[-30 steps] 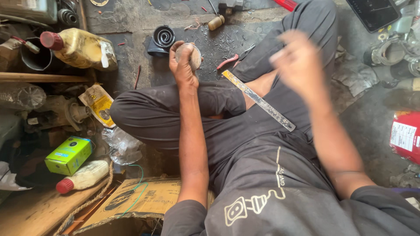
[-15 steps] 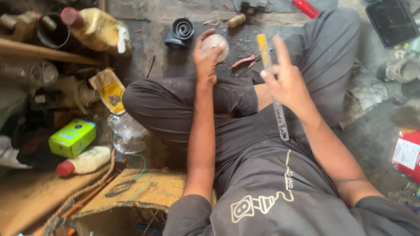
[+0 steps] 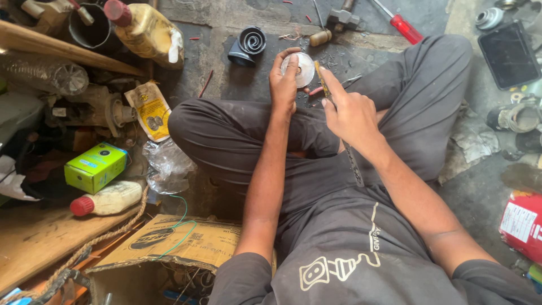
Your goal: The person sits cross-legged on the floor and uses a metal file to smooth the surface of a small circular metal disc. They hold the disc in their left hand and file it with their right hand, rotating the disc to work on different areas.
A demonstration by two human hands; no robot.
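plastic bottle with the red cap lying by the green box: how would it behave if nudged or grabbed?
The red-capped bottle lies on its side and looks round-bodied, so a nudge would probably roll it, perhaps toward the green box beside it. It looks mostly full of pale liquid, so likely heavy for its size. The thin plastic wall may dent under a firm grip.

- Floor [image 3: 226, 85] under me: dark, stained concrete w/ scattered bits and metal shavings.
- Wood plank [image 3: 51, 48] runs diagonally at my upper left; another board [image 3: 39, 243] at lower left.
- Torn cardboard box [image 3: 169, 243] just by my left knee, rope [image 3: 96, 240] along its edge.
- Left side packed w/ clutter: yellow oil bottle [image 3: 147, 31], green box [image 3: 95, 168], white bottle [image 3: 110, 199].
- Red-handled screwdriver [image 3: 403, 27] and hammer [image 3: 342, 17] lie at top.
- Light is even daylight, soft shadows.
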